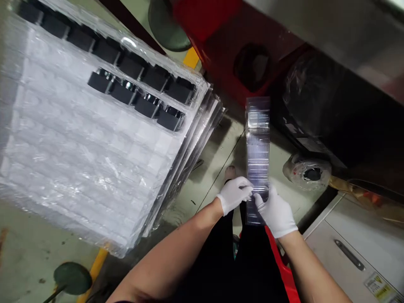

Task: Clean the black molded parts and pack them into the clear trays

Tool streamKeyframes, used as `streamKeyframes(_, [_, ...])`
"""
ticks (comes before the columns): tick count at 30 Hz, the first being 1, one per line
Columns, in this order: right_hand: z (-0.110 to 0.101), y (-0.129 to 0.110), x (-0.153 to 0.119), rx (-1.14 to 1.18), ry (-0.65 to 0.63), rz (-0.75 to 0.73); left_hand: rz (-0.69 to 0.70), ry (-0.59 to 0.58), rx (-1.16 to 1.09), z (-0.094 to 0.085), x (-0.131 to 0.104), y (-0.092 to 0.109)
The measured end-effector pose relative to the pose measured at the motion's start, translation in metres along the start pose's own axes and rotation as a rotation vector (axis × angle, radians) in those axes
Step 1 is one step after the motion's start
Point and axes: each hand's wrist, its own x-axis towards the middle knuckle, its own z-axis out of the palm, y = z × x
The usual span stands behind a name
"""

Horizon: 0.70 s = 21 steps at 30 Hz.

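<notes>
A long, narrow stack of clear, ribbed plastic pieces (258, 160) runs away from me over the floor between my legs and a red frame. My left hand (235, 194), in a white glove, has its fingertips pinched at the stack's left edge near its close end. From the right, my gloved right hand (276, 212) wraps the same stack, its thumb lying on the front. Both hands nearly meet at the thumbs. The exact kind of plastic piece cannot be made out.
To the left stands a pile of clear plastic trays (94, 147), the top one bearing several black parts (131, 65) in rows. A wrapped roll (307, 172) and a white cabinet (356, 244) are at right. Round green stools (72, 277) flank the tray pile.
</notes>
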Motion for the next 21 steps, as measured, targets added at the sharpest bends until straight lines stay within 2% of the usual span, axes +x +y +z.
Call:
streamKeyframes(6, [-0.008, -0.016, -0.004, -0.029, 0.036, 0.09, 0.033, 0.035, 0.059, 0.009, 0.005, -0.006])
streamKeyframes(14, [-0.001, -0.011, -0.002, -0.142, 0.104, 0.08, 0.07, 0.073, 0.183, 0.022, 0.004, -0.003])
streamKeyframes(17, [-0.008, -0.008, 0.0, -0.151, 0.056, 0.084, 0.083, 0.102, 0.212, 0.028, 0.004, 0.0])
streamKeyframes(21, [-0.026, -0.001, 0.005, -0.095, -0.045, 0.051, 0.032, 0.062, 0.17, 0.031, 0.005, 0.001])
